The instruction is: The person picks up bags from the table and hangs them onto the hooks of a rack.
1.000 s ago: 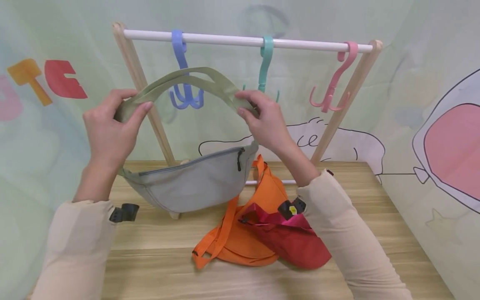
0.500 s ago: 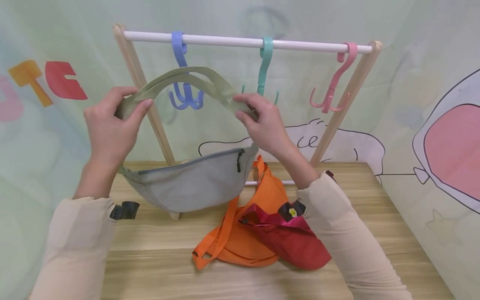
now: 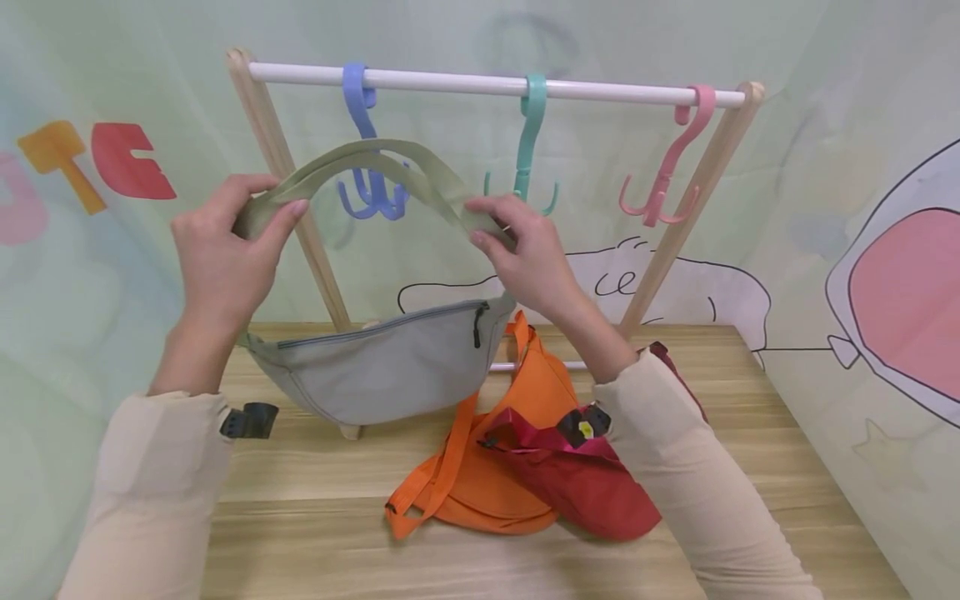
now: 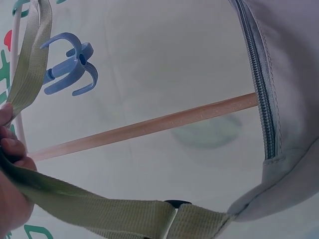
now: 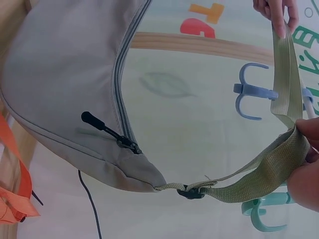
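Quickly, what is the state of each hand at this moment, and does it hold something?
Left hand: closed, pinching the green strap of the grey bag.
Right hand: closed, pinching the same strap farther right.

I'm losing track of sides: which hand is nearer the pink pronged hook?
Right. In the head view, the right hand is left of the pink pronged hook and lower; the left hand is farther left, past the blue pronged hook.

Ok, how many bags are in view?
3: the grey bag, held up by its strap in both hands; the orange bag, on the table; and the red bag, overlapping the orange one and partly behind the right sleeve. More may be hidden there.
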`<state>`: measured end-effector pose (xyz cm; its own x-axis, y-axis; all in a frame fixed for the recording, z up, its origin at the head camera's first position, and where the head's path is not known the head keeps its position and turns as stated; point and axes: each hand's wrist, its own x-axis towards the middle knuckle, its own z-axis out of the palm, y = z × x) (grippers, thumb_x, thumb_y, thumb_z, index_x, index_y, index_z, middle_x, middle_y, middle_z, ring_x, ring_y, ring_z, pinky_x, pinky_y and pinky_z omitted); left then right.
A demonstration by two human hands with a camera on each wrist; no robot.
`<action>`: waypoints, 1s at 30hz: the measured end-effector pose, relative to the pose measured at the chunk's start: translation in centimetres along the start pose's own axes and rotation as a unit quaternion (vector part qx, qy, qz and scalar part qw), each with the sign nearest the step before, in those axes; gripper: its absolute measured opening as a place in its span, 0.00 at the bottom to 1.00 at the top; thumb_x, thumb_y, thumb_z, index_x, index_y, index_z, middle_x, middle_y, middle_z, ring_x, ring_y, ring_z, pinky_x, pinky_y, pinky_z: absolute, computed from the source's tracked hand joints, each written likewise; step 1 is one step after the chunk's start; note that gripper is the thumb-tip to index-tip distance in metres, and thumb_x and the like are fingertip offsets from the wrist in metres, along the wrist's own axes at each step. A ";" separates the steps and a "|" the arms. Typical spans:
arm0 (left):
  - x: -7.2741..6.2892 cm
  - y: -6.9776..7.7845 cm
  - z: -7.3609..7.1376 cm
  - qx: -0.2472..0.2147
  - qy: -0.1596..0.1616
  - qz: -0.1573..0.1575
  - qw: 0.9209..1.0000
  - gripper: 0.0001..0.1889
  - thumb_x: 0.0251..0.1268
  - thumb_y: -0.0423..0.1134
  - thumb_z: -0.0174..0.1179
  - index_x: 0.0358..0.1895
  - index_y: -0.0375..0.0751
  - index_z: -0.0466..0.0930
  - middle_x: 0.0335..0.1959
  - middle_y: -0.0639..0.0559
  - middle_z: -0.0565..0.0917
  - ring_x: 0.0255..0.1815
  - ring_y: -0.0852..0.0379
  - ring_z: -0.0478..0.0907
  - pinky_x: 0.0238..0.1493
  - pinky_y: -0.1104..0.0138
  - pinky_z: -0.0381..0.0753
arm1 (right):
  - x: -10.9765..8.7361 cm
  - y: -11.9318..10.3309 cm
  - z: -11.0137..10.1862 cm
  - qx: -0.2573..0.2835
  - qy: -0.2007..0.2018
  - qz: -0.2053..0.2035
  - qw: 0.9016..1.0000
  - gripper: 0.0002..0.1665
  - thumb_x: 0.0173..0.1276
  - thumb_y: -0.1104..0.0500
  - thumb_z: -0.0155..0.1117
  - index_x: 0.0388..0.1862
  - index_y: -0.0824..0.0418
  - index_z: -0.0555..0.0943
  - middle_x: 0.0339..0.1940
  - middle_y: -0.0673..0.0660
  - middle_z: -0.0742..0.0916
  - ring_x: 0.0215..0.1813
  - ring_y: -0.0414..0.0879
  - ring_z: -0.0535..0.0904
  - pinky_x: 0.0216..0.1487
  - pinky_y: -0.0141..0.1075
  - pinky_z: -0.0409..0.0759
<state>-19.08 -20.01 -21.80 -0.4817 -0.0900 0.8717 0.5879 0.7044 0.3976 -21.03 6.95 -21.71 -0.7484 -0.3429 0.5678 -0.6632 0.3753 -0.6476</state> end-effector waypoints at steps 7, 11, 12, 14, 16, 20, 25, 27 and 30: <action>0.1 0.1 -0.1 0.014 -0.009 -0.016 1.000 0.13 0.54 0.35 0.65 0.40 0.31 0.81 0.21 0.73 0.69 0.16 0.77 0.58 0.23 0.79 0.57 | -0.2 0.3 0.2 0.002 0.003 -0.024 1.000 0.17 0.63 0.70 0.58 0.51 0.70 0.76 0.47 0.60 0.80 0.40 0.46 0.74 0.41 0.32 0.74; 0.3 0.0 -0.1 0.020 -0.013 -0.026 0.999 0.13 0.54 0.37 0.65 0.41 0.32 0.81 0.20 0.61 0.73 0.16 0.77 0.58 0.23 0.79 0.57 | -0.3 0.5 0.4 0.003 0.003 -0.038 0.999 0.16 0.62 0.70 0.58 0.50 0.70 0.76 0.45 0.60 0.81 0.38 0.45 0.72 0.38 0.30 0.71; 0.3 0.0 -0.1 0.020 -0.015 -0.028 0.999 0.13 0.55 0.37 0.65 0.41 0.32 0.81 0.20 0.57 0.74 0.17 0.77 0.58 0.23 0.79 0.57 | -0.3 0.5 0.4 0.003 0.003 -0.041 0.999 0.16 0.62 0.70 0.58 0.50 0.70 0.76 0.45 0.60 0.81 0.37 0.45 0.72 0.37 0.30 0.71; 0.4 0.0 0.0 0.022 -0.018 -0.027 0.999 0.14 0.55 0.37 0.64 0.42 0.32 0.81 0.21 0.48 0.76 0.17 0.77 0.58 0.24 0.79 0.57 | -0.4 0.6 0.4 0.004 0.004 -0.047 0.999 0.16 0.62 0.71 0.59 0.50 0.70 0.77 0.43 0.60 0.81 0.36 0.45 0.71 0.35 0.30 0.69; 0.5 0.0 0.0 0.024 -0.020 -0.028 0.999 0.14 0.55 0.37 0.64 0.42 0.31 0.81 0.22 0.42 0.77 0.17 0.77 0.58 0.23 0.78 0.57 | -0.4 0.7 0.5 0.005 0.005 -0.052 0.999 0.16 0.62 0.71 0.59 0.50 0.70 0.77 0.42 0.60 0.81 0.35 0.45 0.70 0.34 0.30 0.68; 0.6 -0.1 0.0 0.030 -0.026 -0.036 0.999 0.14 0.55 0.37 0.64 0.42 0.31 0.80 0.23 0.41 0.77 0.17 0.76 0.57 0.23 0.77 0.56 | -0.4 0.7 0.5 0.007 0.004 -0.056 0.998 0.16 0.62 0.71 0.59 0.49 0.71 0.77 0.43 0.60 0.81 0.35 0.45 0.70 0.34 0.30 0.69; 0.8 -0.4 0.0 0.032 -0.031 -0.034 0.998 0.15 0.56 0.38 0.64 0.43 0.31 0.80 0.23 0.40 0.78 0.17 0.76 0.57 0.24 0.77 0.56 | -0.4 0.6 0.5 0.009 0.004 -0.056 0.998 0.16 0.62 0.71 0.59 0.50 0.70 0.77 0.44 0.60 0.81 0.37 0.45 0.71 0.35 0.29 0.70; 0.9 -0.4 0.0 0.034 -0.034 -0.033 0.998 0.15 0.56 0.38 0.64 0.43 0.31 0.80 0.23 0.40 0.77 0.18 0.76 0.57 0.24 0.77 0.56 | -0.4 0.6 0.4 0.010 0.004 -0.056 0.998 0.16 0.62 0.71 0.59 0.50 0.70 0.77 0.44 0.61 0.81 0.37 0.45 0.71 0.35 0.29 0.70; 1.1 -0.4 0.0 0.040 -0.041 -0.038 0.998 0.15 0.57 0.38 0.63 0.44 0.31 0.79 0.24 0.39 0.78 0.18 0.76 0.57 0.24 0.77 0.56 | -0.4 0.6 0.4 0.010 0.003 -0.058 0.998 0.16 0.61 0.71 0.59 0.49 0.71 0.77 0.44 0.61 0.81 0.38 0.45 0.72 0.37 0.29 0.71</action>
<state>-19.85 -20.38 -21.04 -0.5757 -0.0896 0.8127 0.4958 0.7521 0.4342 -21.13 6.94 -22.47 -0.6667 -0.3775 0.6426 -0.7451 0.3163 -0.5872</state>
